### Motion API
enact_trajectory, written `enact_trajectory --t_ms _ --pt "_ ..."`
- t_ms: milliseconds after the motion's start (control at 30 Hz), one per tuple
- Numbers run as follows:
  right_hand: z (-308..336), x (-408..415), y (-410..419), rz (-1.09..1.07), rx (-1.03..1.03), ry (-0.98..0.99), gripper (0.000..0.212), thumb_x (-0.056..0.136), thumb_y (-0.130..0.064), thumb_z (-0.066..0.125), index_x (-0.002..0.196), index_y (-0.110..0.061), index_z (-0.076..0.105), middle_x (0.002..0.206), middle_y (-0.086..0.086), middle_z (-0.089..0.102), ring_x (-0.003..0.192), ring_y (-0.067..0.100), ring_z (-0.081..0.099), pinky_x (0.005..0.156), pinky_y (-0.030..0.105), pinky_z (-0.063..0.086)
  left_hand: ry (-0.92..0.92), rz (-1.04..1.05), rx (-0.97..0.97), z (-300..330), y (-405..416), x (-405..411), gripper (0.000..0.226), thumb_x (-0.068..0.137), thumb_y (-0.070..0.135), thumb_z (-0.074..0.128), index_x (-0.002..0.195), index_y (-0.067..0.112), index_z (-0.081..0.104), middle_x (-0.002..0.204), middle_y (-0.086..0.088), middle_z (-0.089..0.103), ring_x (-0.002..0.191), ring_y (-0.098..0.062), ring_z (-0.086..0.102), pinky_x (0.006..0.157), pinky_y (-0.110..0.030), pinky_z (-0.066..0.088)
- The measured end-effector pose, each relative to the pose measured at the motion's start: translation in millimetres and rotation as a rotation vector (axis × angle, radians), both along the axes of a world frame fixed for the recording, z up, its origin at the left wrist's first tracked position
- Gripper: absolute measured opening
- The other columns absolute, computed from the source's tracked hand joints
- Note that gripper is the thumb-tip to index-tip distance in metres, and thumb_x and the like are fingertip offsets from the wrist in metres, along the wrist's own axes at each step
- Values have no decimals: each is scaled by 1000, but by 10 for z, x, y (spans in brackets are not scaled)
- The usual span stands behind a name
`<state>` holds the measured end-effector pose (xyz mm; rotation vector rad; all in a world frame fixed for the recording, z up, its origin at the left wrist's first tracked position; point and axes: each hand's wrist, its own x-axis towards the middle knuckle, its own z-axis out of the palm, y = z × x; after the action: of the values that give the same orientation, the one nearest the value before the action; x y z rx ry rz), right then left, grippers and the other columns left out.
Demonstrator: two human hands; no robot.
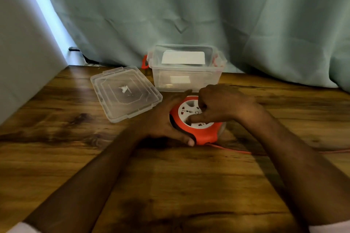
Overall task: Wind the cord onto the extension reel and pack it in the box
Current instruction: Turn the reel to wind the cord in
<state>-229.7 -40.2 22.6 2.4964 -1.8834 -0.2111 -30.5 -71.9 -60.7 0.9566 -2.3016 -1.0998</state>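
Observation:
An orange extension reel [203, 133] with a white socket face lies flat on the wooden table [170, 185]. My left hand [162, 119] cups its left side, thumb at the front edge. My right hand [221, 106] rests on top, one finger pressed into the white centre, the other fingers curled. A thin orange cord [234, 150] runs from the reel's front right corner across the table toward the right edge. Behind the reel stands an open clear plastic box [186, 79] with orange latches. Its clear lid [125, 92] lies flat to the left.
A pale green curtain [189, 15] hangs close behind the box along the table's back edge. A grey wall panel [22, 62] borders the table on the left. A dark object [83, 55] sticks out behind the table's back left corner.

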Motion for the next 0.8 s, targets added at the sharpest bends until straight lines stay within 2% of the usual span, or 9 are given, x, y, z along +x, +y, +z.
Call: enact_trajectory --t_ms 100,233,300,333,400,467,533,600,800 --pt "-11 18 -31 45 14 -30 49 87 -73 59 90 -25 48 85 -11 52 66 5 52 55 19 35 12 -2 -18 -37 -44 16 132 52 45 101 157 48 22 151 21 47 136 2 49 114 -34 47" --pt "24 -26 -38 104 39 -30 41 92 -66 58 75 -30 52 88 -8 56 70 4 54 56 20 32 -4 -9 -25 -70 -71 53 130 54 46 99 156 54 19 151 29 42 135 9 45 108 -18 44" --pt "89 -95 -21 108 70 -62 24 92 -54 67 95 -30 66 95 -12 56 71 0 48 58 18 32 -8 1 -38 -63 -48 41 130 54 47 99 155 55 18 154 27 40 136 8 44 107 -17 43" --pt "123 -126 -13 110 87 -81 25 90 -47 72 109 -33 67 97 -16 53 73 -1 46 58 17 32 -7 6 -47 -62 -37 43 129 54 49 98 155 56 18 153 27 41 136 7 44 107 -18 44" --pt "157 -170 -15 96 132 -100 46 86 -37 78 129 -39 61 100 -21 48 81 1 48 60 17 33 -6 3 -43 -60 -26 45 127 53 50 98 154 56 20 151 27 43 136 6 45 109 -20 44" --pt "149 -189 -20 77 164 -107 59 85 -35 80 138 -44 57 123 -15 51 98 6 50 67 17 39 -11 -7 -33 -57 -22 50 127 54 50 98 154 55 21 152 26 44 137 4 46 111 -23 45" --pt "126 -211 -37 75 177 -135 61 85 -34 81 140 -47 57 144 -10 51 111 10 53 78 22 45 -18 -26 -49 -47 -27 49 123 56 46 98 153 56 23 149 30 44 136 8 46 109 -18 44" --pt "108 -227 -46 76 182 -132 62 85 -36 81 141 -47 56 149 -8 51 120 13 56 87 26 47 -39 -32 -67 -53 -47 54 123 57 45 98 152 59 21 150 34 40 136 10 43 108 -15 42" --pt "48 -237 -102 88 170 -120 62 83 -40 82 139 -47 58 145 -11 55 119 13 59 94 31 55 -53 -46 -67 -81 -84 76 125 56 54 96 153 60 17 161 23 32 144 -3 37 119 -34 39"
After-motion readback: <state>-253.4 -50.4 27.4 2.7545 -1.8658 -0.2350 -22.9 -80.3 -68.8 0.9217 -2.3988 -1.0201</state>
